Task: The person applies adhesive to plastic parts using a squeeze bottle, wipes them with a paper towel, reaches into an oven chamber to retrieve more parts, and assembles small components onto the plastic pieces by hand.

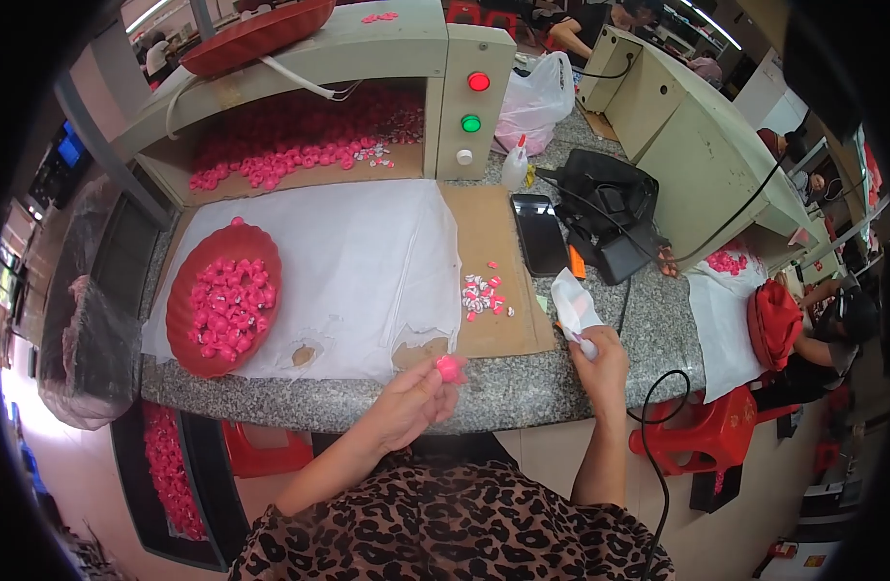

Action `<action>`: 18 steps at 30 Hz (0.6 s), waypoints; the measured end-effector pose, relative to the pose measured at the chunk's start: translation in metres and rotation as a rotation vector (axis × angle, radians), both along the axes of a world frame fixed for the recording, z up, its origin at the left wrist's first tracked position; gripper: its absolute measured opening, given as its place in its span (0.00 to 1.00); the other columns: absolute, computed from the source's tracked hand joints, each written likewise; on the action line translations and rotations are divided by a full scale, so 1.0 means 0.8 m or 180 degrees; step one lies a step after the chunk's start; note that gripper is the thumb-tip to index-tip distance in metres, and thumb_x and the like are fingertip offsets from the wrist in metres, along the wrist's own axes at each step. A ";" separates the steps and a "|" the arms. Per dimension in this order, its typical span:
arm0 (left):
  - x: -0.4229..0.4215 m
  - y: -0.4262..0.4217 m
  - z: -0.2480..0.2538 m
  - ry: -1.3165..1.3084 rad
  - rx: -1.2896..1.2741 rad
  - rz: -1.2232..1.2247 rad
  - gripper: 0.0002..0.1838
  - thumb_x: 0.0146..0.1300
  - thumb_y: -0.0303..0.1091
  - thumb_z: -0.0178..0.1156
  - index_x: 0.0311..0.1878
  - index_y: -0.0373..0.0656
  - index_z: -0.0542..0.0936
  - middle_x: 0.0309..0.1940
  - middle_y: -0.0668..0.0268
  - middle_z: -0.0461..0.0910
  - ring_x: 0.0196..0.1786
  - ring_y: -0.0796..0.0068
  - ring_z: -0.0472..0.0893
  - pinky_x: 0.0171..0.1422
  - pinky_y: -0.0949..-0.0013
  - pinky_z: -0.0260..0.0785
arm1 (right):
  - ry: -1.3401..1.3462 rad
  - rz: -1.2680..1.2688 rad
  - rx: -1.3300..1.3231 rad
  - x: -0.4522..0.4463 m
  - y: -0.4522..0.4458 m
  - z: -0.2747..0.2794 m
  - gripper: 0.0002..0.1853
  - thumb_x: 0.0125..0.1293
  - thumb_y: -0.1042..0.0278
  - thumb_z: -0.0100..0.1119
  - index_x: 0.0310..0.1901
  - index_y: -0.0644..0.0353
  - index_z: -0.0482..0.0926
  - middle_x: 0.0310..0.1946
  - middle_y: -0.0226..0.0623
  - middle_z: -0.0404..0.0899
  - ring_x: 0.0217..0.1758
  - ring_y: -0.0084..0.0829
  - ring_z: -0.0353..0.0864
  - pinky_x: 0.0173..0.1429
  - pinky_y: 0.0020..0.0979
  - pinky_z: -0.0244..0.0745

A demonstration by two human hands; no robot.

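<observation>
My left hand [408, 399] pinches a small round pink plastic piece [450, 369] just above the table's front edge. My right hand [600, 366] is closed on a white cloth or tissue [574, 301]; a bit of orange shows beside it, too small to name. Left of my hands, a red scalloped dish [181, 334] holds many pink pieces [234, 302]. Between and behind my hands, a little pile of small pink and white parts [482, 293] lies on brown cardboard [522, 334].
A beige machine housing [476, 145] with lit buttons stands behind, pink pieces heaped inside. To the right are a phone [539, 235], a black bag [610, 189] and a white squeeze bottle [515, 167]. White sheeting [368, 252] covers the granite table [503, 392]. Other people sit nearby.
</observation>
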State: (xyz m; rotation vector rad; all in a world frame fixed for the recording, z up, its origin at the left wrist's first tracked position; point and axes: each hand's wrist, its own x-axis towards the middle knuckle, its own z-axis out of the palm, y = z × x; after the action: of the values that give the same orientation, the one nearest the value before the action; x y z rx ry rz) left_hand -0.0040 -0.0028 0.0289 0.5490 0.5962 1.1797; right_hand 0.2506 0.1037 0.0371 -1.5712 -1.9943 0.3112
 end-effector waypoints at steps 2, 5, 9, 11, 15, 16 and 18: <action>-0.001 0.000 0.003 -0.0039 0.0053 -0.0008 0.20 0.65 0.37 0.40 0.57 0.36 0.60 0.42 0.62 0.68 0.30 0.79 0.66 0.30 0.79 0.59 | 0.0321 0.0300 0.0467 0.003 0.000 -0.001 0.07 0.46 0.74 0.58 0.29 0.65 0.75 0.30 0.40 0.75 0.30 0.34 0.76 0.34 0.29 0.69; -0.003 -0.001 0.006 -0.0115 -0.0042 -0.0059 0.20 0.65 0.36 0.40 0.58 0.38 0.58 0.43 0.65 0.68 0.30 0.79 0.64 0.32 0.78 0.58 | 0.1384 0.0406 -0.0658 -0.001 -0.021 0.019 0.05 0.49 0.79 0.53 0.30 0.65 0.74 0.27 0.33 0.73 0.28 0.17 0.71 0.30 0.19 0.64; -0.002 0.000 0.008 -0.0149 -0.0104 -0.0124 0.20 0.64 0.34 0.42 0.59 0.38 0.59 0.44 0.65 0.68 0.31 0.79 0.66 0.34 0.78 0.60 | 0.2521 0.1313 -0.1877 -0.029 -0.048 0.041 0.07 0.45 0.79 0.57 0.30 0.65 0.76 0.29 0.31 0.73 0.28 0.19 0.71 0.30 0.18 0.64; -0.002 0.001 0.010 -0.0148 -0.0128 -0.0146 0.20 0.64 0.33 0.42 0.58 0.38 0.59 0.44 0.65 0.69 0.32 0.79 0.66 0.34 0.77 0.61 | 0.2697 0.1678 -0.2161 -0.048 -0.054 0.033 0.07 0.45 0.79 0.58 0.30 0.64 0.76 0.29 0.31 0.73 0.30 0.20 0.71 0.32 0.19 0.64; -0.001 -0.002 0.009 -0.0057 -0.0090 -0.0080 0.19 0.64 0.33 0.42 0.58 0.37 0.60 0.46 0.64 0.69 0.33 0.80 0.67 0.37 0.78 0.61 | 0.2805 0.3387 -0.2545 -0.077 -0.054 0.028 0.08 0.46 0.79 0.59 0.31 0.64 0.77 0.30 0.32 0.74 0.34 0.22 0.72 0.39 0.21 0.64; 0.000 -0.003 0.008 -0.0009 -0.0095 0.0004 0.19 0.64 0.32 0.41 0.57 0.36 0.61 0.47 0.64 0.69 0.34 0.80 0.67 0.37 0.78 0.61 | 0.2810 0.3387 -0.2561 -0.084 -0.053 0.028 0.08 0.46 0.79 0.59 0.31 0.64 0.77 0.30 0.32 0.74 0.34 0.22 0.72 0.39 0.21 0.64; 0.005 -0.005 0.013 0.0115 -0.0096 0.0066 0.19 0.65 0.32 0.41 0.57 0.36 0.61 0.47 0.64 0.68 0.34 0.80 0.67 0.39 0.77 0.61 | 0.2797 0.3611 -0.2426 -0.098 -0.053 0.028 0.08 0.46 0.79 0.59 0.32 0.63 0.78 0.30 0.34 0.75 0.35 0.24 0.73 0.40 0.22 0.65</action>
State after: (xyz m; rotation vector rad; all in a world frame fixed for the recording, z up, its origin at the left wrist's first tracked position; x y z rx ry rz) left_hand -0.0001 -0.0066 0.0397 0.5406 0.6509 1.1804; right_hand 0.1723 0.0612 0.0599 -0.2153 -1.8117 1.9549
